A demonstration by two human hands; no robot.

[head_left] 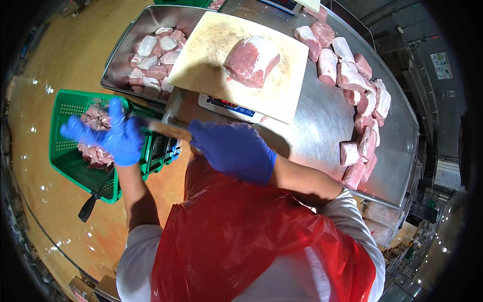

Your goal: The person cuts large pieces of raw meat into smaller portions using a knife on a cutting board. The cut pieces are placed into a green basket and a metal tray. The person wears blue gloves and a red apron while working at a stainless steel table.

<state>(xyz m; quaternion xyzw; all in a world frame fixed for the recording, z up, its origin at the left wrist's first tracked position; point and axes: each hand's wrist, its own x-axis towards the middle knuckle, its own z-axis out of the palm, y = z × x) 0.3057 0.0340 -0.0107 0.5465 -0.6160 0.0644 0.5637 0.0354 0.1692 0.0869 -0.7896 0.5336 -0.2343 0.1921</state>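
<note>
In a blue glove, my right hand (234, 151) is closed round the wooden handle of a knife (170, 131). The knife points left, and its blade is blurred and partly hidden near my other hand. My left hand (118, 136), also gloved in blue, is spread open above a green crate (63, 118) that holds pink meat trimmings (93, 151). Whether the blade touches the left glove, I cannot tell. Ahead, a large piece of raw meat (251, 60) with a white fat side lies on a pale cutting board (198, 55), apart from both hands.
A steel tub (115, 65) of cut meat stands left of the board. Under the board's near edge sits a scale (229, 108). Several meat pieces (347, 75) line the right of the steel table (312, 131). A black-handled tool (88, 207) hangs by the crate.
</note>
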